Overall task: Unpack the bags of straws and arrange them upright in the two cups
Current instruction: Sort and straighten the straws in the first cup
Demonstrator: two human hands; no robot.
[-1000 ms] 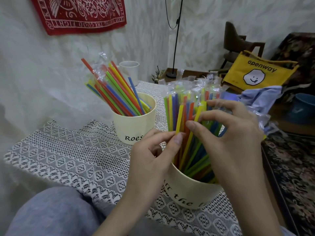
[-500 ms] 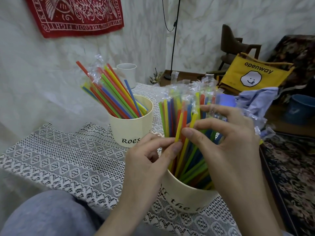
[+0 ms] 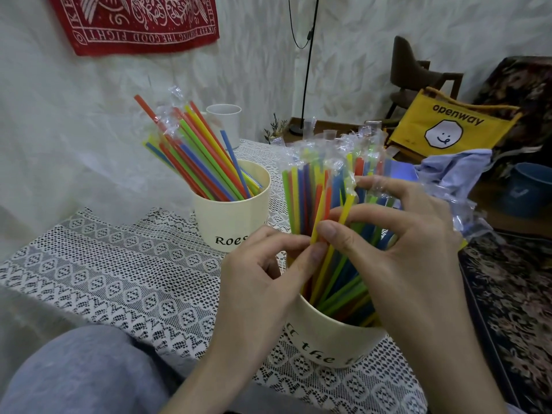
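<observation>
We see soft, dim indoor light | faint shadows | no glare | wide-angle bending at edges | slight softness overall

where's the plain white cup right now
In the head view the plain white cup stands at the far edge of the lace tablecloth, left of centre, just behind the cream cup marked "Roes" and its leaning straws.

I see open lace cloth (image 3: pixel 119 279) left of both cups; the far cup (image 3: pixel 231 216) with its leaning straws (image 3: pixel 194 156) blocks the way beyond my hands.
</observation>
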